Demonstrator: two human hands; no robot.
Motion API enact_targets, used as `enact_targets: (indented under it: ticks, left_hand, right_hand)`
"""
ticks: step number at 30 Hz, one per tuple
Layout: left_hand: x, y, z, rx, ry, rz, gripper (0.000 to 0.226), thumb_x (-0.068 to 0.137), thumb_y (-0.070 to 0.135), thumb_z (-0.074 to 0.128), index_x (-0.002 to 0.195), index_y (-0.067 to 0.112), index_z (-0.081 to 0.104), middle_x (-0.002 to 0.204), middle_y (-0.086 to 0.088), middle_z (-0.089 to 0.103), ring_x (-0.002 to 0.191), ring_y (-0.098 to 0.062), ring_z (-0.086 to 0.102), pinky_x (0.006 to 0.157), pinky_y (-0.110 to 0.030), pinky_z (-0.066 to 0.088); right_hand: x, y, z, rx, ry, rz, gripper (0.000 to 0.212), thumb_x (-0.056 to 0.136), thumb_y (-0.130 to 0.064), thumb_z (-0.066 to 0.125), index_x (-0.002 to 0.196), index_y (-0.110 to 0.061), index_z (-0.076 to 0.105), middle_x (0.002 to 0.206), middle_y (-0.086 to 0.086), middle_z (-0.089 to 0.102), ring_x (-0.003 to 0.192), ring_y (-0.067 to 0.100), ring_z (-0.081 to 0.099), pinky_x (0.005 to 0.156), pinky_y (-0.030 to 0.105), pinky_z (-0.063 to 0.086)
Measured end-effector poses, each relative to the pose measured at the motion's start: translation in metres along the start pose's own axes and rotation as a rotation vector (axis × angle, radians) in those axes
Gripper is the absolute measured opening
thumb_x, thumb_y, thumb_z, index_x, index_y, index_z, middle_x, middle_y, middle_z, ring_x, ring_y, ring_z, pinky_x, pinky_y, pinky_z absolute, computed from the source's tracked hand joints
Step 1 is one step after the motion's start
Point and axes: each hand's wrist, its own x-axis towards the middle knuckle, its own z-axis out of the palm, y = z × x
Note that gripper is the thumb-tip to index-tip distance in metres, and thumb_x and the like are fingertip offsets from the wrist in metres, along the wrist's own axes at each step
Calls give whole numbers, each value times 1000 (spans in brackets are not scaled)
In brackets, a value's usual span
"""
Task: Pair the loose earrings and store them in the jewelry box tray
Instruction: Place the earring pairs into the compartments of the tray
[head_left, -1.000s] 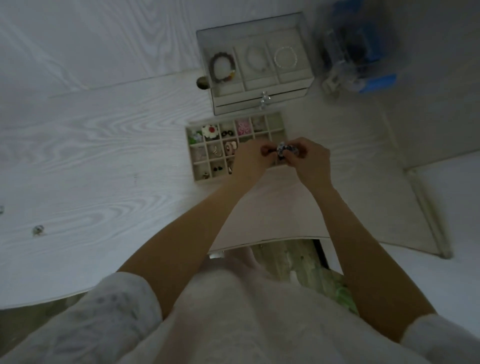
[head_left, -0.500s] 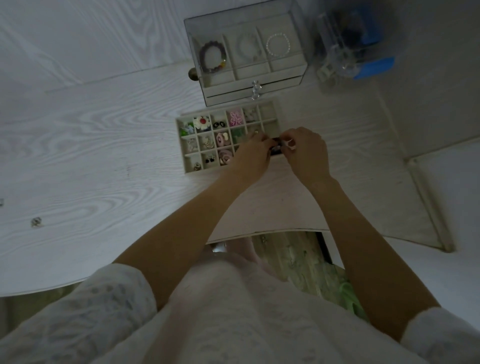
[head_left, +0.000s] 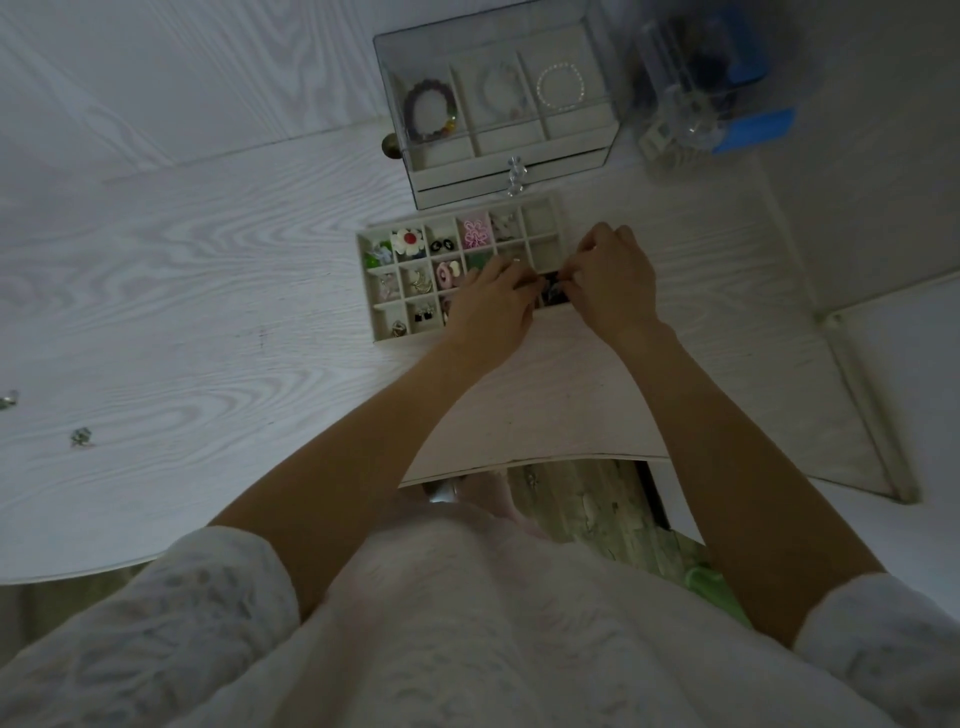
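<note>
A beige jewelry box tray (head_left: 368, 291) with small square compartments lies on the white table; several cells hold earrings, among them a white flower earring (head_left: 408, 241) and a pink flower earring (head_left: 474, 234). My left hand (head_left: 491, 306) and my right hand (head_left: 610, 280) meet over the tray's near right cells. Their fingertips pinch a pair of small dark earrings (head_left: 551, 291) that sits low in a compartment there. My left hand hides the cells beneath it.
A clear jewelry box (head_left: 498, 109) with bracelets and a drawer stands right behind the tray. A clear organiser with blue parts (head_left: 711, 88) sits at the back right. Two loose earrings (head_left: 80, 437) (head_left: 8, 400) lie far left on the table. The table edge runs near my body.
Both hands have gone from holding the dark earrings above the tray's near edge down into a near right compartment. The view has shifted a little.
</note>
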Motion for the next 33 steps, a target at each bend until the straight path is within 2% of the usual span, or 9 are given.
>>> enact_targets:
  ticks: [4, 8, 15, 18, 21, 24, 26, 29, 33]
  left_hand:
    - [3, -1, -3, 134, -104, 70, 36, 92, 19, 45, 126, 14, 54, 121, -7, 54, 116, -30, 44, 91, -41, 36]
    - [11, -1, -4, 177, -96, 99, 33, 93, 23, 39, 119, 14, 59, 121, -8, 54, 118, -29, 44, 94, -40, 37]
    - [-5, -5, -3, -123, 84, -36, 37, 89, 25, 37, 105, 9, 65, 104, -10, 65, 99, -30, 56, 84, -40, 47]
    - [-28, 3, -32, -341, 256, -120, 27, 87, 25, 45, 102, 10, 60, 97, -6, 64, 90, -22, 56, 77, -24, 40]
    - [-68, -3, -70, -490, 362, -265, 13, 89, 24, 54, 97, 14, 59, 87, 2, 64, 75, -7, 53, 63, -14, 36]
    - [-127, -39, -84, -321, 343, -397, 17, 90, 32, 50, 94, 19, 60, 79, 7, 65, 67, -4, 52, 57, -17, 36]
    - [-170, -68, -77, -258, 273, -543, 18, 91, 33, 50, 99, 20, 61, 82, 6, 67, 73, -12, 59, 59, -21, 39]
    - [-229, -109, -66, -338, 283, -789, 18, 89, 25, 54, 104, 20, 62, 95, 4, 68, 84, -14, 61, 68, -25, 46]
    - [-298, -166, -68, -499, 457, -1166, 20, 84, 20, 60, 104, 19, 62, 104, 3, 67, 87, -10, 61, 80, -27, 49]
  right_hand:
    - [-6, 3, 1, 42, 9, -17, 21, 91, -17, 55, 106, -11, 69, 112, 11, 54, 108, 29, 45, 74, 29, 34]
    - [-17, 3, 13, 47, 48, -25, 23, 92, -17, 52, 106, -9, 68, 113, 12, 55, 105, 30, 47, 70, 29, 32]
    - [-31, -1, 9, 34, 207, -83, 19, 88, -13, 53, 101, -10, 66, 101, 14, 61, 91, 34, 55, 79, 39, 40]
    - [-47, -19, -5, -159, 394, -206, 18, 90, -19, 48, 94, -17, 65, 86, 4, 65, 76, 25, 61, 85, 34, 33]
    - [-62, -57, -15, -60, 407, -339, 17, 91, -19, 48, 93, -16, 65, 78, 2, 68, 67, 23, 63, 74, 31, 42]
    - [-67, -121, -6, 141, 214, -445, 20, 89, -14, 49, 102, -15, 64, 89, 6, 69, 73, 26, 64, 63, 31, 49]
    - [-68, -167, 12, 231, 22, -520, 24, 90, -11, 48, 109, -14, 62, 95, 8, 67, 78, 27, 63, 63, 32, 49]
    - [-68, -227, 46, 343, -243, -561, 29, 89, -8, 51, 116, -14, 59, 105, 8, 61, 89, 23, 60, 73, 34, 51]
    - [-66, -308, 91, 400, -474, -510, 45, 88, -12, 57, 131, -18, 44, 122, 9, 51, 96, 22, 57, 86, 37, 49]
